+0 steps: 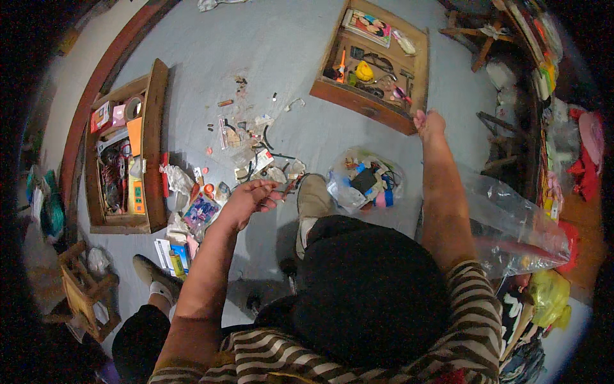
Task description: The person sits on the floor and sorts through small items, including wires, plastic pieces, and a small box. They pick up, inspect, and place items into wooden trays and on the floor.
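My left hand (254, 199) is raised over the floor left of my shoe, its fingers closed on a small thin dark item (288, 188) that I cannot make out. At the front right corner of a wooden drawer (369, 111) is my right hand (430, 122), its fingers bent; whether it grips the corner is unclear. Inside that drawer lie a yellow object (364, 71), a hammer (407, 84), an orange-handled tool (342, 65) and a picture-covered book or box (368, 28). Between my hands stands a clear plastic bag (364, 182) filled with mixed small things.
A second wooden drawer (157, 144), holding a tape roll (134, 108) and cables, stands at the left. Loose scraps and packets (259, 161) litter the grey floor. A wooden stool (88, 293) is at lower left. A large clear plastic bag (513, 225) lies at the right.
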`<state>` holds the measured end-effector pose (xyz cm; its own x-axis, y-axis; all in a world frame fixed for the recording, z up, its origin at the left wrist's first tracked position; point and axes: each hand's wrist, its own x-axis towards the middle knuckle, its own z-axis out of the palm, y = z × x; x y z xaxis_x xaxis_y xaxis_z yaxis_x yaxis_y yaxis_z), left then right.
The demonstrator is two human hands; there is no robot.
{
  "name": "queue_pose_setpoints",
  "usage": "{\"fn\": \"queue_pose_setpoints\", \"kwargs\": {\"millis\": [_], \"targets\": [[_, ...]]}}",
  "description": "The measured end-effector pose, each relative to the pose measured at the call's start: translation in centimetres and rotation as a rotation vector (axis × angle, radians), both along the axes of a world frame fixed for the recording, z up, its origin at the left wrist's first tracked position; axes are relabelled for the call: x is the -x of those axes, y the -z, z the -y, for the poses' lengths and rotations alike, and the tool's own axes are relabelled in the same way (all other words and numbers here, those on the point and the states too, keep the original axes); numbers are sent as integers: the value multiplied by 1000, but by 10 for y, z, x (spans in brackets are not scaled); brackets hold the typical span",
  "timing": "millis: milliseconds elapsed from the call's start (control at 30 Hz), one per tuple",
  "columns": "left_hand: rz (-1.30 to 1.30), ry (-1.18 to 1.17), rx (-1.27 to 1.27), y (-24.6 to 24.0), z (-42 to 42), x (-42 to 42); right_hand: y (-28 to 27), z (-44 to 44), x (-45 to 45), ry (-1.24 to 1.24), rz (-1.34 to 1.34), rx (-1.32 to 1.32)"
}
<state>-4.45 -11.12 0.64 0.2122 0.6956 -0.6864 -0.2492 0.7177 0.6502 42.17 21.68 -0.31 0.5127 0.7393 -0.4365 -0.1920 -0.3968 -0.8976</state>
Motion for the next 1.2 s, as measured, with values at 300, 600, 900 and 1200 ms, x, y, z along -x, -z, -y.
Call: {"fn": "queue_pose_setpoints", "kwargs": {"millis": [300,600,900,1200], "targets": [[-184,62,51,32,42,24,60,162,-88,-236,-121,-132],[-605,267,151,88,101,28,8,181,70,-568,932,-254],[-906,85,51,120,94,59,2,233,241,-1476,916,-479],[-989,-132,-113,132,52,41,41,275,252,-1709,563,-119]]}}
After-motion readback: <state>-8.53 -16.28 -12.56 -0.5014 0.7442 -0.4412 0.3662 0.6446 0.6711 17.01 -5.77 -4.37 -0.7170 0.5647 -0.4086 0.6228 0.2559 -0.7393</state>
